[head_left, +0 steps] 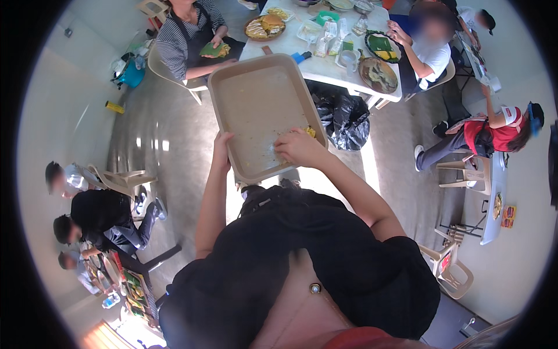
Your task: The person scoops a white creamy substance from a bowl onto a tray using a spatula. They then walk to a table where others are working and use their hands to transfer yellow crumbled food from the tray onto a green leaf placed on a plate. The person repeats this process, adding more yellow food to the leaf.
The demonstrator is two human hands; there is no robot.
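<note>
A beige rectangular tray (264, 99) is held out in front of me, tilted so that its inside faces up. My left hand (222, 152) grips its near left rim, thumb over the edge. Inside the tray's near right part, my right hand (302, 148) presses down with its fingers bent together. Whatever those fingers hold, if anything, is hidden. Beside that hand, at the right rim, a small yellow piece (311, 132) shows. Small dark and yellow crumbs are scattered on the tray's floor.
Beyond the tray stands a white table (325, 71) with plates, a cup and bottles. A seated person (195, 41) at its left holds food on a green leaf. Black plastic bags (347, 119) lie below it. A person in red (494, 131) stands at the right.
</note>
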